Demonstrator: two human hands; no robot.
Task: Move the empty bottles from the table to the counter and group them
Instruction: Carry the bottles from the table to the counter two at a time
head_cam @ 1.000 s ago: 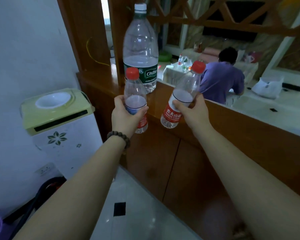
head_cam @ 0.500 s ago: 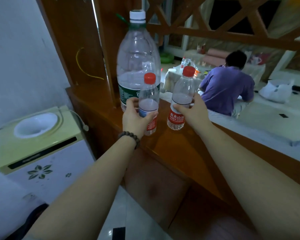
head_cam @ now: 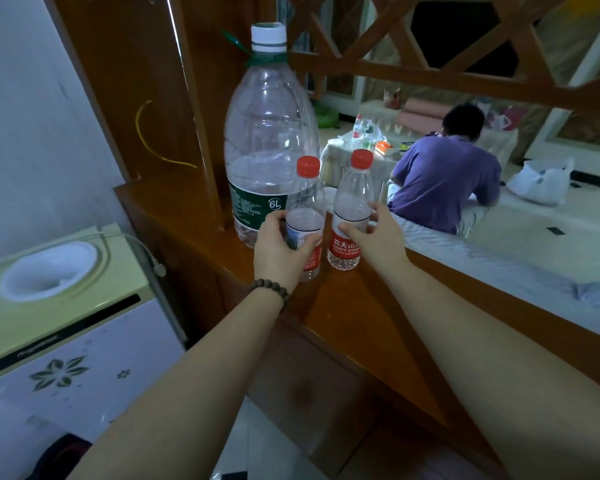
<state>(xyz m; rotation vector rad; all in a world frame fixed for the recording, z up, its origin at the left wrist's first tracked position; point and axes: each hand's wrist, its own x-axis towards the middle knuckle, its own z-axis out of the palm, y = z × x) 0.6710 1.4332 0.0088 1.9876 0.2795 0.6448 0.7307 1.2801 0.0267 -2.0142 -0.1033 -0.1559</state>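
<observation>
Both small bottles now stand on the counter [head_cam: 378, 317], left hand [head_cam: 282, 252] and right hand [head_cam: 378, 237] gripping one each

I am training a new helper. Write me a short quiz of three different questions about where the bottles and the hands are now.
1. True or false: the large 6L bottle lies on its side.
2. Which hand grips the small bottle nearest the 6L bottle? A) left hand B) right hand
3. Fill in: both small bottles, including the right one, have ___ caps and stand on the wooden counter.

Key: 1 false; 2 A; 3 red.
</observation>
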